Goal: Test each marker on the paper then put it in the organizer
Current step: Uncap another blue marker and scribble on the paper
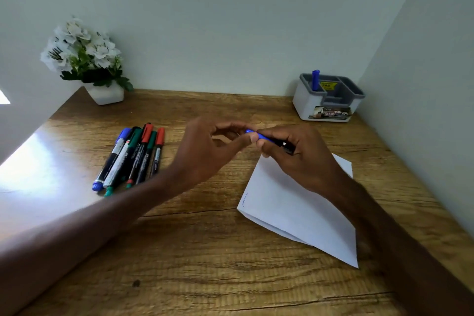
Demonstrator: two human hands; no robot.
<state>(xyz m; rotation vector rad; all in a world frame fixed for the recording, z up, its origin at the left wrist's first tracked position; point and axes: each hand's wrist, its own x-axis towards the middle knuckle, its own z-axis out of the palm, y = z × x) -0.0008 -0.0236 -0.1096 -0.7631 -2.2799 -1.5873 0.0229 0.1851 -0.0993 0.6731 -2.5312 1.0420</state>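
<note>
The wooden tabletop [205,251] carries the white paper [295,202] under the right hand [302,156], with the organizer [305,102] well beyond, in the far right corner. The blue marker [261,136] is held above the paper's far edge. Its long axis runs left to right, cap end toward the left hand [205,146]. The right grip is curled round the barrel. The left grip pinches the cap end, probably to uncap it.

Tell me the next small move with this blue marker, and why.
Probably pull the cap off with the left hand. The right hand grips the blue marker by its barrel near the paper, the left hand pinches its blue end, and the paper shows just one squiggle, matching the single marker standing in the organizer.
</note>
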